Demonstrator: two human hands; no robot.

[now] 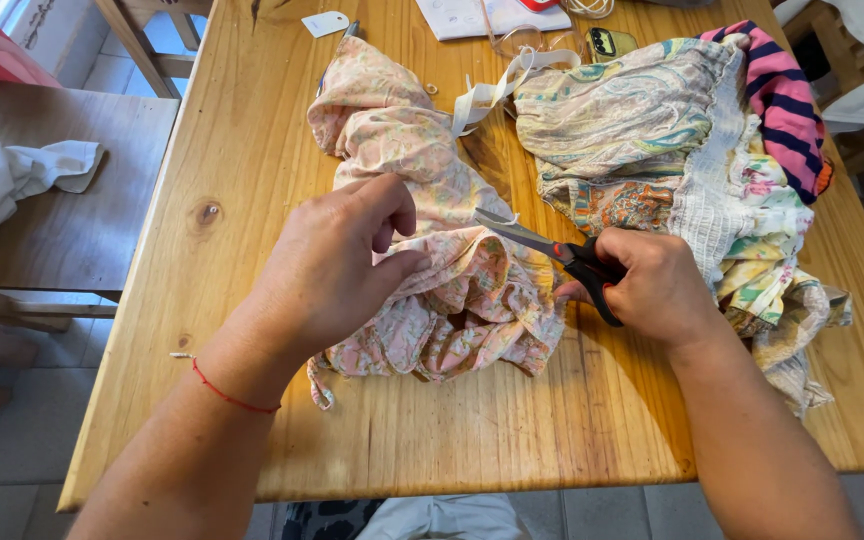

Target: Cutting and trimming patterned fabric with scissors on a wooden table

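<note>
At the far left, a white cloth [12, 175] is laid on a wooden bench [72, 230] standing beside the worktop [242, 150] on a grey tiled floor [12, 450]. The worktop is made of pale knotted pine boards. The left hand [337, 262], banded at the wrist by a red thread bracelet [227, 393], is pressed onto a pink floral garment [432, 250] lying bunched at the worktop centre, with a fold pinched between thumb and fingers. A white paper tag [325, 22] is seen near the far edge. The right hand [657, 285] is closed around the black handles of the scissors [552, 255], whose blades are held parted over the garment. At the right, a pile of patterned fabrics [692, 170] is heaped, topped by a pink and navy striped piece [787, 105].
</note>
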